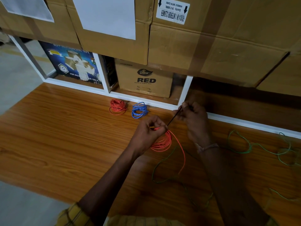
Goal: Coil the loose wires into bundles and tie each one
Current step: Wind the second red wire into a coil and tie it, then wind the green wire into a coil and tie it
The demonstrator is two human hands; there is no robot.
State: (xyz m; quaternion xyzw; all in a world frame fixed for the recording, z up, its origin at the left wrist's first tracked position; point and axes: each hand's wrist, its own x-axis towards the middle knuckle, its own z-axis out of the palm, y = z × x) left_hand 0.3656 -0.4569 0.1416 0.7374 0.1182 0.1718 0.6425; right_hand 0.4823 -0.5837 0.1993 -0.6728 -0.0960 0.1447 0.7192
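Orange wire coil (162, 141) is pinched by the left hand (149, 133); a black tie (174, 117) is pulled by the right hand (193, 115). Loops could spring loose if that pinch slackens.

"Dabur RED" (carton (145, 79))

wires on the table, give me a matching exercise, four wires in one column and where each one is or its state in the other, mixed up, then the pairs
Column one:
1. blue coil
2. far orange coil
3. orange coil in hand
4. green wire

Column two:
A. loose and uncoiled across the table's right side
B. gripped by the left hand while the right hand pinches a thin dark tie
C. leftmost bundle by the white shelf edge
D. bundle lying just right of another bundle

Pairs: 1-D, 2-C, 3-B, 4-A
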